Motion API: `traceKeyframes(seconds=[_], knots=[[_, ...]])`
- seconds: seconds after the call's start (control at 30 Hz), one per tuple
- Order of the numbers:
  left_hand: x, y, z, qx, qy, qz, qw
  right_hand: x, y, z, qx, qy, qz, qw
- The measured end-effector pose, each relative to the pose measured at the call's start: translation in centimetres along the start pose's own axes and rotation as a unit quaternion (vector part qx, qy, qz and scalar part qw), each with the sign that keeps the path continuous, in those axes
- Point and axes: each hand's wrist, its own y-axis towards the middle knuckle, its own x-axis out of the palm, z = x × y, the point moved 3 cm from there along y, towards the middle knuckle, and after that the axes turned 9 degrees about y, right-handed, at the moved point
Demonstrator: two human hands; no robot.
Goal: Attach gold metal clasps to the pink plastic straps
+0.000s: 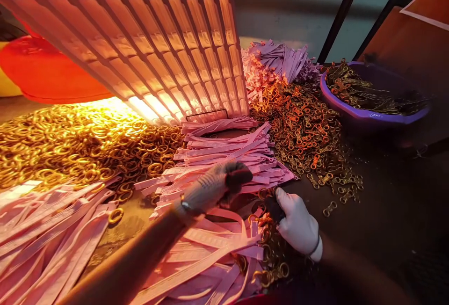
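Note:
My left hand (219,185), in a light glove with dark fingertips, is over a row of pink straps (228,148). Its fingers are curled, and what they hold, if anything, is hidden. Just to the right and lower, my right hand (298,223) wears a white glove with dark fingertips. Thumb and fingers are pinched together beside a brass-coloured ring, but I cannot make out what is between them. Below both hands lie pink straps with metal ends (196,239), some looped, and brass-coloured clasps (275,274) hang by their edge.
Golden rings (80,141) are heaped at left, with more pink straps (52,230) in front. Small metal double-loop clasps (301,122) are piled at right, next to a purple basin (379,117) of metal pieces. A ribbed panel (168,38) stands behind, beside an orange-red lamp shade (52,71).

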Motion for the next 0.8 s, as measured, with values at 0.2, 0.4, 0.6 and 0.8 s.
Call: traceKeyframes(seconds=[0.2,0.4,0.6,0.8], knots=[[-2.7,9.9,4.8,0.081,0.440,0.178,0.876,0.5,-1.2,0.2,0.004,-0.058,-0.014,0.998],[0.0,12.3,3.8,0.063,0.480,0.174,0.858,-1.0,-1.0,0.9,0.037,-0.112,-0.036,0.992],[-0.7,1.7,3.5,0.071,0.284,0.063,0.954,-2.7,0.1,-0.8,-0.071,-0.075,-0.032,0.994],[2.3,-7.9,-2.7,-0.081,-0.039,0.001,0.996,-1.7,-0.1,-5.2,-0.085,-0.126,-0.096,0.984]])
